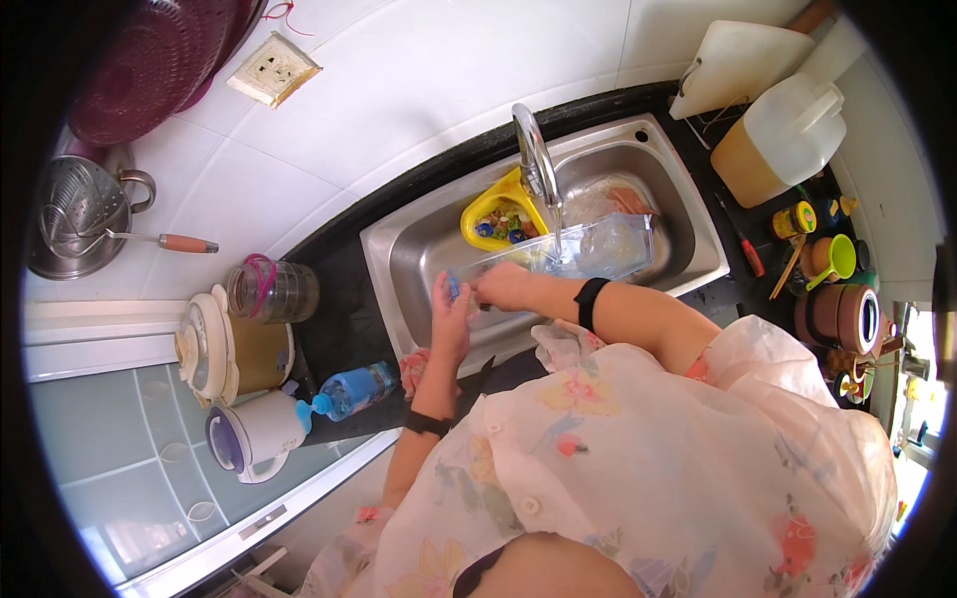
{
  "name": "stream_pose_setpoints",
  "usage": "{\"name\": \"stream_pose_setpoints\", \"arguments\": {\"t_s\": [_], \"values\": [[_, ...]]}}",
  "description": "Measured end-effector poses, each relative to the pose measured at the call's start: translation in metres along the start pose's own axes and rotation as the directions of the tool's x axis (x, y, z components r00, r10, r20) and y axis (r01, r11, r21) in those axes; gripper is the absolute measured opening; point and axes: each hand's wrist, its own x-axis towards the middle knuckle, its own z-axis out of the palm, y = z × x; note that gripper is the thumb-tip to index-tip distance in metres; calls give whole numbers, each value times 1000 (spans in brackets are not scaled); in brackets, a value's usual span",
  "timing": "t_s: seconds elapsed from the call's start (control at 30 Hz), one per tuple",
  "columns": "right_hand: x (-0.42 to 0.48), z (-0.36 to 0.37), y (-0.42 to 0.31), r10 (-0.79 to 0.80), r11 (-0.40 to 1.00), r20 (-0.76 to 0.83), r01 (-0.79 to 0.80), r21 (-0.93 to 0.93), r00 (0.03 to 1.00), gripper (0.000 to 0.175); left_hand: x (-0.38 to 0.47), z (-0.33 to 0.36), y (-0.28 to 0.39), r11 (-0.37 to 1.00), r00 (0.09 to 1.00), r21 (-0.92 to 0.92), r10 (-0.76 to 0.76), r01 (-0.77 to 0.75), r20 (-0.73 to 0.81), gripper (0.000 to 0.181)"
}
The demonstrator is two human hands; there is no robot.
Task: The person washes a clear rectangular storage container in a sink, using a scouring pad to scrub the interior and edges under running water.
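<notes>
A long clear plastic container (613,241) lies slanted across the double stainless-steel sink (407,258), beneath the tap (535,149). Water runs from the spout into it. At the container's left end, my left hand (451,318) grips its edge with the fingers raised. My right hand (502,287) is close beside, bent at the wrist over the same end; its fingertips are partly hidden, so what they hold is unclear. Behind the hands, a yellow corner strainer (472,217) holds food scraps and blue caps. A brownish-pink item (630,200) rests in the right basin.
Left of the sink stand a glass jar (280,291), a rice cooker (250,347), a white jug (262,430) and a blue-labelled bottle (355,391). On the right are a large plastic jug (777,142), a red-handled tool (750,254), chopsticks (788,267) and a green ladle (839,258).
</notes>
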Motion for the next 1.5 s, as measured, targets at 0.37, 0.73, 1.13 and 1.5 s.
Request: {"name": "stream_pose_setpoints", "arguments": {"t_s": [0.37,0.73,1.13,1.5], "values": [[6,-19,-22,303,850,-207,-165,501,930,17,5,-2,-4,994,991,12,110,-111,81,59],[-21,-47,-6,183,981,200,-193,32,963,20,5,-16,-1,997,999,77,-6,3,38,61],[11,-11,-21,200,940,44,-205,272,979,21,10,-11,6,994,991,90,45,-57,127,60],[6,-41,-35,390,908,42,-392,149,920,28,16,-4,10,994,986,108,-12,-6,169,65]]}}
